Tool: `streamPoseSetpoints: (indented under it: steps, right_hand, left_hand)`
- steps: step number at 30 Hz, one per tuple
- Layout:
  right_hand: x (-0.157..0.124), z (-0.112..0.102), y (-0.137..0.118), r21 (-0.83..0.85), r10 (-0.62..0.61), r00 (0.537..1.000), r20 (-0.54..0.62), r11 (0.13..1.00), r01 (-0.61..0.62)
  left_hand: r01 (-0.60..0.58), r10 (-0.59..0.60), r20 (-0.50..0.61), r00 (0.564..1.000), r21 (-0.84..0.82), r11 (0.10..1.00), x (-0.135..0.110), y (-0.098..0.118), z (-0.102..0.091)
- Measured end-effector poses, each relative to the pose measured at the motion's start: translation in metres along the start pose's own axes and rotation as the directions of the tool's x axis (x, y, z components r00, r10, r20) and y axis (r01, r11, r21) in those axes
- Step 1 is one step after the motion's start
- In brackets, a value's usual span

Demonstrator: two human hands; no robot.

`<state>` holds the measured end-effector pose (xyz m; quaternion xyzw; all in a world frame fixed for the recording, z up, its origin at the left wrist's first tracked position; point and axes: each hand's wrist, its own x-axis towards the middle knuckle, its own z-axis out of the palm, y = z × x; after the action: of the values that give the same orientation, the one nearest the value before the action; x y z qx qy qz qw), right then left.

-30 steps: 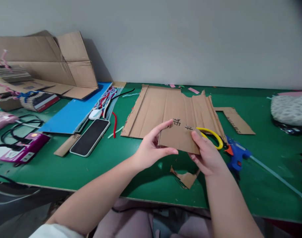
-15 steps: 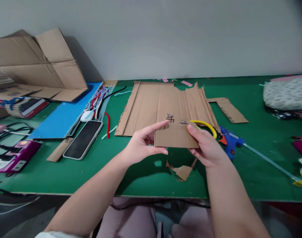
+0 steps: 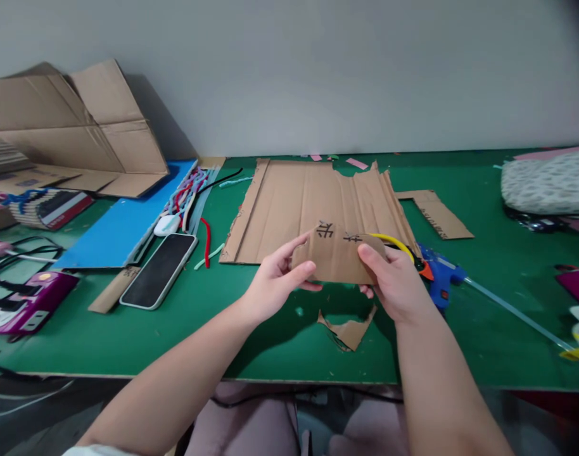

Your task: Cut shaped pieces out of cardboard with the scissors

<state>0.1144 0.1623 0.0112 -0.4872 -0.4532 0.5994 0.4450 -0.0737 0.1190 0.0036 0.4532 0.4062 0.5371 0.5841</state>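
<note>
A small cardboard piece [image 3: 339, 259] with black handwritten marks along its far edge is held above the table between both hands. My left hand [image 3: 280, 272] pinches its left end, thumb on top and fingers behind. My right hand [image 3: 396, 282] grips the right end with the thumb on its face. Behind it lies a large cardboard sheet [image 3: 289, 196] with a torn far edge. A curved cardboard scrap [image 3: 351, 332] rests on the table below the held piece. Partly hidden by my right hand is a tool with a yellow curved handle [image 3: 394, 242].
A blue glue gun [image 3: 441, 275] with a long clear stick lies at the right, near an L-shaped cardboard piece [image 3: 441, 215]. At the left are a phone [image 3: 160, 271], a blue board [image 3: 123, 225], pipe cleaners [image 3: 206, 240], a purple power strip [image 3: 47, 301] and folded cardboard [image 3: 123, 139].
My left thumb has moved from below the cardboard piece onto its face, closing the left hand on it. The piece has tilted a little; the right hand keeps its hold.
</note>
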Motion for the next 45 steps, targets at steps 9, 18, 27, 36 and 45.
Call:
streamPoseSetpoints:
  steps: [9, 18, 27, 36, 45]
  right_hand:
    - [0.002, 0.0, 0.004, 0.175, -0.03, 0.997, 0.071, 0.984, 0.017]
    - [-0.012, 0.038, 0.014, 0.38, 0.026, 0.988, 0.15, 0.921, -0.082]
    - [-0.009, 0.04, 0.025, 0.315, 0.017, 0.995, 0.097, 0.948, -0.047]
    - [-0.009, 0.041, 0.027, 0.343, 0.033, 0.996, 0.084, 0.937, -0.06]
    - [-0.009, 0.042, 0.029, 0.381, 0.017, 0.993, 0.117, 0.923, -0.061]
  left_hand:
    - [-0.003, 0.004, -0.055, 0.998, 0.015, 1.0, -0.001, 0.006, 0.006]
    - [-0.106, 0.116, -0.105, 0.988, 0.094, 0.99, -0.006, 0.005, 0.008]
    - [-0.143, 0.146, -0.006, 0.989, 0.183, 0.973, -0.009, 0.0, 0.006]
    - [-0.153, 0.152, 0.021, 0.988, 0.203, 0.967, -0.009, 0.0, 0.007]
    - [-0.178, 0.189, 0.002, 0.982, 0.343, 0.922, -0.01, 0.0, 0.004]
